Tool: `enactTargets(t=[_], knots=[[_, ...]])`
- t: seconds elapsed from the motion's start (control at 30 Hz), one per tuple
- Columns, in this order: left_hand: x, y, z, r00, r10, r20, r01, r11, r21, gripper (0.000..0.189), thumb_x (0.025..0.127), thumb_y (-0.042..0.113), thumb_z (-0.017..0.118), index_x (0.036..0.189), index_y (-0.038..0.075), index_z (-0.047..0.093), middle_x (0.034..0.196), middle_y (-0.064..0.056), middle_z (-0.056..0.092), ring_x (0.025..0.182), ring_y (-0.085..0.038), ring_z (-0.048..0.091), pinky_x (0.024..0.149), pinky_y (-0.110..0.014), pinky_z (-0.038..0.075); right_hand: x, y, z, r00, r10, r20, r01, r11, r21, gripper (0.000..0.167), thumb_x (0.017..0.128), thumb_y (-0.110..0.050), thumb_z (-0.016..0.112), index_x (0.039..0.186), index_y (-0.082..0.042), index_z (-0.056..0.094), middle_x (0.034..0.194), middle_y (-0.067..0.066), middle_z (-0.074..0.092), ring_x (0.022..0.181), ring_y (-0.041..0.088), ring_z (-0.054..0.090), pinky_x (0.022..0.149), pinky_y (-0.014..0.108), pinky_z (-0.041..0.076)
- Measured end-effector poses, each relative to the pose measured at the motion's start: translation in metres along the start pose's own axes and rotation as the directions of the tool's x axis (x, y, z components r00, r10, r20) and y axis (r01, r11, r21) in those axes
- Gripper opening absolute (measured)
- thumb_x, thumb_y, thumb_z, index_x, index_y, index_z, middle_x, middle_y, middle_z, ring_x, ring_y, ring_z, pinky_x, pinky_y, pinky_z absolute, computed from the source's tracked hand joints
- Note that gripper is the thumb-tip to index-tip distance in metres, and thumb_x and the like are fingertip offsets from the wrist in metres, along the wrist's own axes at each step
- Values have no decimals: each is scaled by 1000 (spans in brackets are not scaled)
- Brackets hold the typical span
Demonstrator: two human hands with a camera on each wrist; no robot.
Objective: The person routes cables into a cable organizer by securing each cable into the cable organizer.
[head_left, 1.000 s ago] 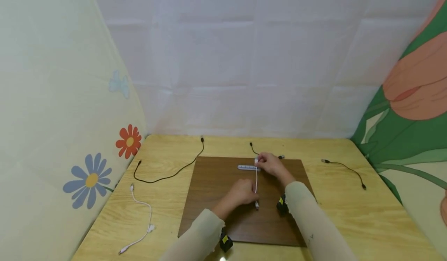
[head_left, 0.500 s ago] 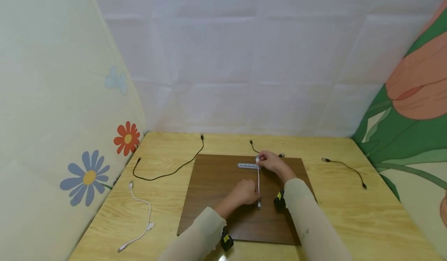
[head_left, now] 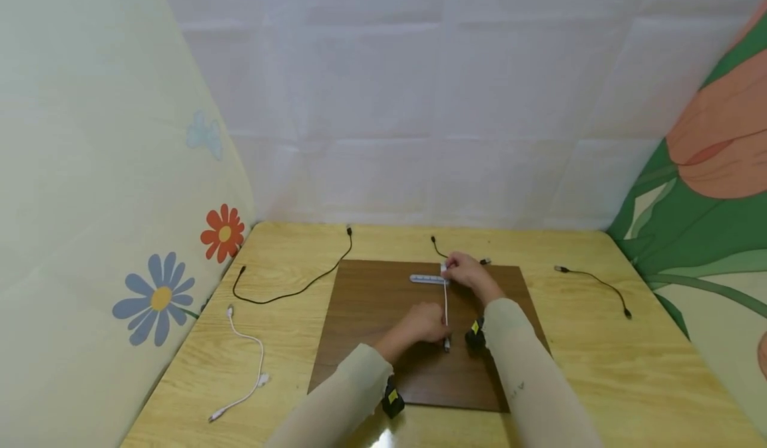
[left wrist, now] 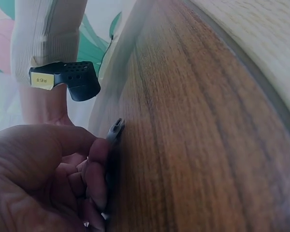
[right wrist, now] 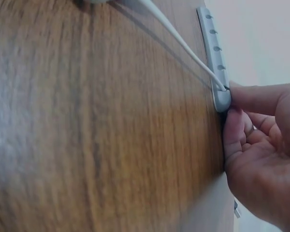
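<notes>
A white charging cable point(head_left: 445, 296) runs front to back over a dark wooden board point(head_left: 359, 321). My left hand point(head_left: 427, 323) pinches it just behind its near plug point(left wrist: 117, 126), close to the board. Farther back, my right hand point(head_left: 466, 273) holds the cable's far end at a grey slotted cable holder point(head_left: 424, 279). In the right wrist view the cable point(right wrist: 183, 44) enters the end slot of that holder point(right wrist: 213, 48), with the right thumb and forefinger point(right wrist: 239, 123) against the holder's end. The fingertips partly hide how deep the cable sits.
Another white cable point(head_left: 261, 355) lies on the table point(head_left: 287, 328) left of the board. Black cables lie at the back left point(head_left: 299, 292), behind the board point(head_left: 439, 251) and at the right point(head_left: 599, 280). Patterned cloth hangs on both sides, a plain sheet at the back.
The head view has shifted slightly. Both hands keep their hold, and the white cable lies a little closer to the holder's right end.
</notes>
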State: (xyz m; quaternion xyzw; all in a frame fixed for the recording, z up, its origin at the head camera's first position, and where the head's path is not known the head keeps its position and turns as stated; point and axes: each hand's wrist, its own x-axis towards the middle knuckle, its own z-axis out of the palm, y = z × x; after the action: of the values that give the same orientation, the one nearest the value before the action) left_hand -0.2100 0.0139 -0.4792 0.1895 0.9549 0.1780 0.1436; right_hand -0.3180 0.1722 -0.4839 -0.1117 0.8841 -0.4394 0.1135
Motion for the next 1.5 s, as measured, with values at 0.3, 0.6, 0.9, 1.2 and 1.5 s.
enactTargets(t=[0.3,0.6,0.9,1.2,1.5], knots=[[-2,-1,-4,1000,6,7,-6,1000,-3,33,89,25,69,57,16,62,54,6,57,55,-13,53,55,-27,40,-4,-14,3,998,58,-2,-58,995,-79,16,97,-13,65,99,2,59,90,10,57,81,21,51,70,31,42],[-4,2,-5,998,-14,58,16,999,-32,33,89,26,71,58,17,66,50,9,59,54,-10,53,53,-24,37,-6,-9,3,999,40,-10,-41,993,-111,22,95,-13,66,106,6,60,95,14,61,86,25,55,75,34,46],[-5,-2,-4,999,31,16,-29,994,-108,35,90,25,69,57,18,62,48,10,56,50,-9,52,50,-22,36,-8,-8,1,998,67,-2,-67,998,-17,37,98,-17,65,121,8,51,109,20,61,98,29,58,84,40,48],[-8,-4,-2,998,61,33,-56,990,-132,37,91,28,69,57,19,58,50,10,54,50,-9,50,50,-22,36,-13,-5,1,994,108,-15,-108,994,-1,30,100,-15,59,120,6,50,112,22,61,100,30,58,85,40,47],[-1,-24,3,981,194,-14,-193,963,-188,26,93,25,69,71,16,61,59,11,55,55,-3,49,53,-18,39,-10,-6,2,992,125,-24,-123,991,56,26,100,-13,56,118,5,52,103,16,61,89,23,57,76,33,46]])
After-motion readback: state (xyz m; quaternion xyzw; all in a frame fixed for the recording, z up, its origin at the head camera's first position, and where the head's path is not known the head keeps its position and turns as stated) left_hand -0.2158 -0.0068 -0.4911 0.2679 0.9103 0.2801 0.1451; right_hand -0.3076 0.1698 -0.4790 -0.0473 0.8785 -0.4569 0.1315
